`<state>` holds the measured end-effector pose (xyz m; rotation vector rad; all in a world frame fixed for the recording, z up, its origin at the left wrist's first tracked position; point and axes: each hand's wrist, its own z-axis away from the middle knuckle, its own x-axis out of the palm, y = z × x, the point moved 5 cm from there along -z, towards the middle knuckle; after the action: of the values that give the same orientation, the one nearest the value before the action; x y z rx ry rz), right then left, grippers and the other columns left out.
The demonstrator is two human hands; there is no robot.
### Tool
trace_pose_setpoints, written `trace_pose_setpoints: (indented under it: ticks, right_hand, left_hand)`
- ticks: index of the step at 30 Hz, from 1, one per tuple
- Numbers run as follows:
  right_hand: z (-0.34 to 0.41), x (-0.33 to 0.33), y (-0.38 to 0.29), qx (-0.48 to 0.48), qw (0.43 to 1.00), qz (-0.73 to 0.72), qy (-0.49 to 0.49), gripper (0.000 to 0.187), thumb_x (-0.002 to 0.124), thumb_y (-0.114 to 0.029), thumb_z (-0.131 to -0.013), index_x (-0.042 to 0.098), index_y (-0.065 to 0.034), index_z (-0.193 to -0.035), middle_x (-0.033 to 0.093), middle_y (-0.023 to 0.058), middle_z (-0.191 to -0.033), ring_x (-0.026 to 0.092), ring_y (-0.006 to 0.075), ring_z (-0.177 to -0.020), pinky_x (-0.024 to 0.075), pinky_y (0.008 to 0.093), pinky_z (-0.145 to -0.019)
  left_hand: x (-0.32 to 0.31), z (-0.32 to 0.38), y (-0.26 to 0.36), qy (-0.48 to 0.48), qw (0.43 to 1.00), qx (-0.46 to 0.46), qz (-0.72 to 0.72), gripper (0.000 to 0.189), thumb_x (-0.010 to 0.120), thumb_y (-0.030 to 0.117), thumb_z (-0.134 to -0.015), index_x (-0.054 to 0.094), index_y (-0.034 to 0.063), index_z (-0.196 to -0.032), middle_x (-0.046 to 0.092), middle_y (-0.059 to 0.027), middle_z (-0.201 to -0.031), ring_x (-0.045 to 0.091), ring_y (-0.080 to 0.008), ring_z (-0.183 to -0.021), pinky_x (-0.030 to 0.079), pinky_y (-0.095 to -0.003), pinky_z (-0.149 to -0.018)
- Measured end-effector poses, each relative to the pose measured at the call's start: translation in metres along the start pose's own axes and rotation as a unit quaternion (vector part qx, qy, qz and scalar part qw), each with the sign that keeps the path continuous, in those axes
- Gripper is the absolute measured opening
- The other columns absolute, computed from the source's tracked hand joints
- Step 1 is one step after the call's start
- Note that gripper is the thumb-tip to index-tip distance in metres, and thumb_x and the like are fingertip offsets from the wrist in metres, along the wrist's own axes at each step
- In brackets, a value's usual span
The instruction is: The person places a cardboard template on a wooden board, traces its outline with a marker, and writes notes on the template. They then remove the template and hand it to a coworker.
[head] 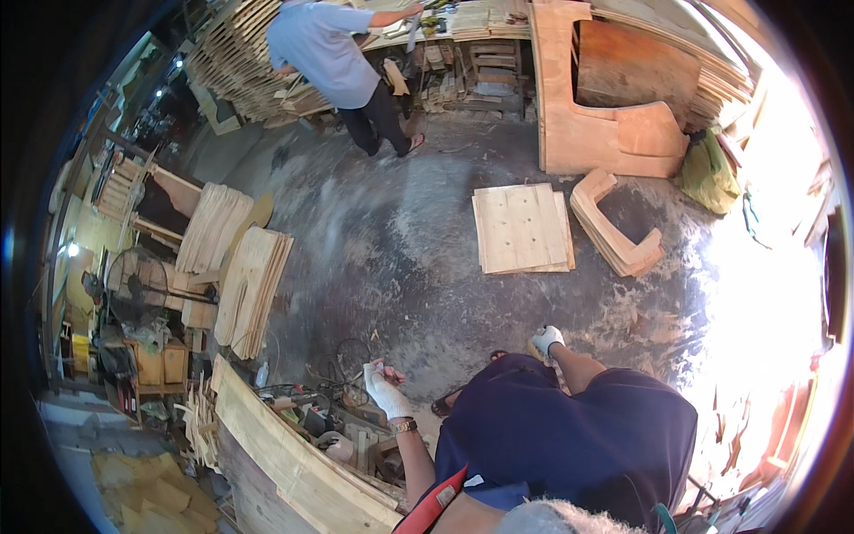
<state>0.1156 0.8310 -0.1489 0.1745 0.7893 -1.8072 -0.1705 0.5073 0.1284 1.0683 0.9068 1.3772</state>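
Note:
My left hand (385,388), in a white glove with bare fingertips, is held out low with its fingers half curled and apart. I see nothing clear in it. Behind its fingers, thin dark cables (337,382) trail over the floor beside a cluster of tools and scraps. My right hand (550,338), also gloved in white, is closed low by my knee. A small tan piece (532,350) shows at its fingers, partly hidden; its kind is unclear. Farther forward lies a stack of square plywood panels (520,227) with several holes in the top one.
Curved plywood pieces (610,230) lie right of the panels; a large plywood cut-out (607,140) stands behind. Plywood stacks (253,287) and a fan (137,280) are at left. A curved wooden panel (287,454) runs along my left. Another person (327,57) stands at a workbench (467,23).

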Motion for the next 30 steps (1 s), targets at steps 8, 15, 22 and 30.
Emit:
trace_pose_setpoints:
  ticks: [8, 15, 22, 30]
  right_hand:
    - [-0.03, -0.003, 0.005, -0.074, 0.993, 0.049, 0.076, 0.034, 0.075, -0.024, -0.074, 0.072, 0.0003, -0.098, 0.076, 0.0146, -0.085, 0.075, 0.024, -0.077, 0.0584, 0.0376, -0.071]
    - [-0.01, 0.007, -0.021, -0.096, 0.993, 0.065, -0.002, 0.038, 0.074, -0.029, -0.078, 0.073, 0.0, -0.103, 0.075, 0.0173, -0.091, 0.075, 0.0287, -0.083, 0.0564, 0.04, -0.072]
    - [-0.029, 0.019, -0.048, -0.156, 0.981, 0.116, -0.021, 0.034, 0.073, -0.026, -0.076, 0.074, 0.0013, -0.096, 0.076, 0.0163, -0.084, 0.075, 0.0265, -0.078, 0.0568, 0.0388, -0.071]
    - [-0.03, 0.008, -0.094, -0.155, 0.982, 0.108, -0.016, 0.035, 0.072, -0.029, -0.075, 0.074, 0.0005, -0.095, 0.075, 0.0171, -0.079, 0.075, 0.0267, -0.076, 0.0583, 0.0389, -0.072]
  left_hand:
    - [-0.046, 0.022, -0.007, 0.01, 0.996, 0.037, -0.077, 0.027, 0.052, 0.011, -0.104, 0.058, 0.0016, -0.128, 0.063, -0.0023, -0.089, 0.059, -0.0099, -0.066, 0.049, -0.0267, -0.062]
    - [-0.061, 0.053, -0.03, 0.014, 0.996, -0.015, -0.087, 0.03, 0.056, 0.006, -0.101, 0.057, -0.0032, -0.13, 0.07, -0.0089, -0.1, 0.068, -0.0126, -0.073, 0.053, -0.0265, -0.065]
    - [-0.068, 0.062, -0.026, 0.021, 0.997, 0.0, -0.078, 0.021, 0.051, 0.011, -0.105, 0.058, 0.0024, -0.123, 0.058, -0.002, -0.08, 0.058, -0.0108, -0.061, 0.046, -0.0261, -0.055]
    - [-0.084, 0.059, -0.029, 0.084, 0.996, -0.009, -0.031, 0.016, 0.049, 0.018, -0.107, 0.056, 0.0044, -0.106, 0.045, 0.0026, -0.07, 0.044, -0.0076, -0.052, 0.038, -0.0262, -0.048]
